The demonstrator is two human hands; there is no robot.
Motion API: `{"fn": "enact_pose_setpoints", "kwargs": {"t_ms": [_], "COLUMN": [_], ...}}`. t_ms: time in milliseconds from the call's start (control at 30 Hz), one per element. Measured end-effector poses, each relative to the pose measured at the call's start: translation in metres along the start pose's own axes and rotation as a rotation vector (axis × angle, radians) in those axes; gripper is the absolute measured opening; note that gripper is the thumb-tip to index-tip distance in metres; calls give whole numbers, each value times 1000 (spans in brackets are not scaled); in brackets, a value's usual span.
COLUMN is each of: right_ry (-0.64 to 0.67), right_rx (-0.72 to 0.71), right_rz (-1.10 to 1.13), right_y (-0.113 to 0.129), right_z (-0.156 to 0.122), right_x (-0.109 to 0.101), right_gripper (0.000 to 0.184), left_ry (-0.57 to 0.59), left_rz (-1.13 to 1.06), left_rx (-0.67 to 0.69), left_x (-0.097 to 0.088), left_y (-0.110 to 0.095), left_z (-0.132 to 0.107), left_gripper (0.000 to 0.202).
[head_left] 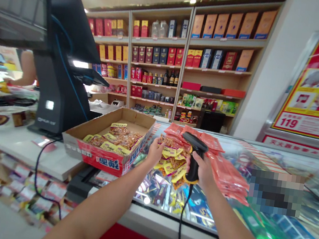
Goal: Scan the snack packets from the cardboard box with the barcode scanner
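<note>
My right hand [200, 167] is wrapped round the handle of a black and yellow barcode scanner [195, 141], whose cord hangs down over the counter's front. With pinched fingers, my left hand [155, 151] grips a yellow snack packet [169, 151] at the left side of a loose pile of similar packets [177, 170]. The pile lies on the glass counter top [152, 186]. Left of it stands an open cardboard box [102, 163] with more of these yellow packets [117, 139] inside. Pink-red packets [226, 173] are stacked to the right and behind the scanner.
A black cash register with a screen [66, 61] stands on the white counter [51, 159] at left, its cable [37, 169] hanging down the front. Shelves [159, 39] of boxed goods fill the back wall. Part of another person's arm [27, 67] shows behind the register.
</note>
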State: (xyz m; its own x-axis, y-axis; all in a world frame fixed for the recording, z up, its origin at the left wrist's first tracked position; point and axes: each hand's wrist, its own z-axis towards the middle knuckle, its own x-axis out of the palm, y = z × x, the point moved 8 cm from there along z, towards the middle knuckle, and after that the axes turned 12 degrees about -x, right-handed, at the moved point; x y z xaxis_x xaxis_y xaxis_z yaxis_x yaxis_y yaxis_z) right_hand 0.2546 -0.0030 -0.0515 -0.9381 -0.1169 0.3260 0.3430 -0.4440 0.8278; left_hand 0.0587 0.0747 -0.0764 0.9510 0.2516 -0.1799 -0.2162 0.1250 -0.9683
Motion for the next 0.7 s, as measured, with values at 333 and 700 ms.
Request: {"fn": "enact_pose_setpoints", "kwargs": {"t_ms": [333, 700], "right_ry": [-56, -20], "right_rx": [-10, -71], "right_rz": [10, -65], "right_y": [-5, 4], "right_z": [4, 0], "right_x": [-10, -3], "right_gripper": [38, 41], "left_ry": [-187, 169], "left_rz": [771, 1536], "left_rx": [253, 336], "left_x": [-13, -109], "left_y": [-72, -107], "left_z": [-42, 69], "left_gripper": [42, 42]}}
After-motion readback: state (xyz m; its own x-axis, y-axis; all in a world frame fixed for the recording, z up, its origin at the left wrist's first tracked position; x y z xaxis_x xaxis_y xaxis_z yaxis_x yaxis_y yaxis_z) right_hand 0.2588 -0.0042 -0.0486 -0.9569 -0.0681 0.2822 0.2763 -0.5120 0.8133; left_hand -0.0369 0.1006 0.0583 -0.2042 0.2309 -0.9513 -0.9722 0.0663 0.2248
